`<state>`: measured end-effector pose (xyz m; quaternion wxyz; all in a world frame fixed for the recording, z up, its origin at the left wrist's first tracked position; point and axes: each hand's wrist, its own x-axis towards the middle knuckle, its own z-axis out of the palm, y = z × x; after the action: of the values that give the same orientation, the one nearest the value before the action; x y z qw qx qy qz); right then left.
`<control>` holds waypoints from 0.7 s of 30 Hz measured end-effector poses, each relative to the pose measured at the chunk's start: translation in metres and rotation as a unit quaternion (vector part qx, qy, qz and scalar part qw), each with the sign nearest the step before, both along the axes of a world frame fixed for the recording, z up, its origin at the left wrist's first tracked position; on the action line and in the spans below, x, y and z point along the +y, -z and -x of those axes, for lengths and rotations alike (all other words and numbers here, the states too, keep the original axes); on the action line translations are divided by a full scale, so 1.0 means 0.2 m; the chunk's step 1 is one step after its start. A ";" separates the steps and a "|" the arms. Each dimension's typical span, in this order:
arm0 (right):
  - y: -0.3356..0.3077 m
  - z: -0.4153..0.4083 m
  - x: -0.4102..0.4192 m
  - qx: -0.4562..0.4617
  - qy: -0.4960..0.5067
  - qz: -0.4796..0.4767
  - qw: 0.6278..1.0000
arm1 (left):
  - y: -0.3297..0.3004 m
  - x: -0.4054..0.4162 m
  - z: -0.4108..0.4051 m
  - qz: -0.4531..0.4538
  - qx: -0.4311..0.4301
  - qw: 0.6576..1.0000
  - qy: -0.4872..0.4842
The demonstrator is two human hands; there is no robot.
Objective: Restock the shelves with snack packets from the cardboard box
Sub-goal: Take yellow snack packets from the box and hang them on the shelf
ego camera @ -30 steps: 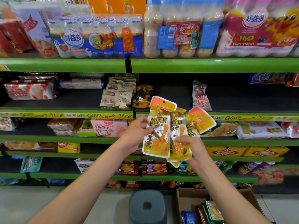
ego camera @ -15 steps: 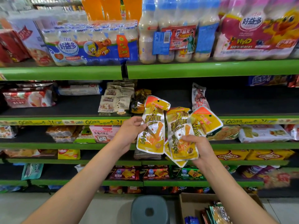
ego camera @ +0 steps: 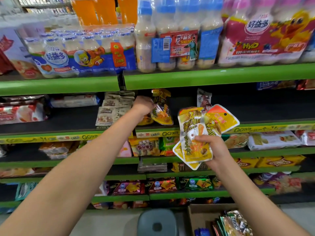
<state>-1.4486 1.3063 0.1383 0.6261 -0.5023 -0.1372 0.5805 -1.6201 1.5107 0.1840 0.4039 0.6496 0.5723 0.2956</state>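
Observation:
My left hand (ego camera: 142, 105) reaches into the second shelf (ego camera: 68, 122) and grips a yellow snack packet (ego camera: 162, 108) upright above the shelf board, beside a stack of beige packets (ego camera: 114, 108). My right hand (ego camera: 213, 147) holds a fan of yellow snack packets (ego camera: 194, 133) in front of the shelf edge, thumb across their lower part. The cardboard box (ego camera: 201, 217) stands on the floor at the bottom right with several packets (ego camera: 233, 223) inside.
A grey stool (ego camera: 157, 222) stands on the floor left of the box. Bottled drink packs (ego camera: 179, 40) fill the top shelf. A lone packet (ego camera: 203, 99) leans on the second shelf to the right. Lower shelves hold assorted snacks (ego camera: 144, 145).
My left hand has taken one yellow packet from the bunch and carried it up and forward onto the second shelf. My right hand keeps the remaining packets, shifted slightly right.

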 end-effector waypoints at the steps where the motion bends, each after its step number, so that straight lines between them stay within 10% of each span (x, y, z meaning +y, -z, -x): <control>1: 0.00 0.00 0.00 0.003 -0.002 -0.002 1.000 | 0.00 0.04 -0.02 -0.002 0.021 1.000 0.005; 14: 0.05 -0.02 0.02 0.039 0.002 -0.021 0.999 | 0.12 0.14 -0.05 -0.216 0.345 0.912 0.057; 21: 0.07 -0.03 0.02 0.039 0.000 -0.019 0.999 | 0.24 0.18 -0.04 -0.099 0.394 0.898 0.171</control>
<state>-1.4420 1.3106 0.1235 0.6402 -0.4672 -0.1243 0.5970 -1.6129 1.5475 0.1364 0.1234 0.8375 0.5323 -0.0027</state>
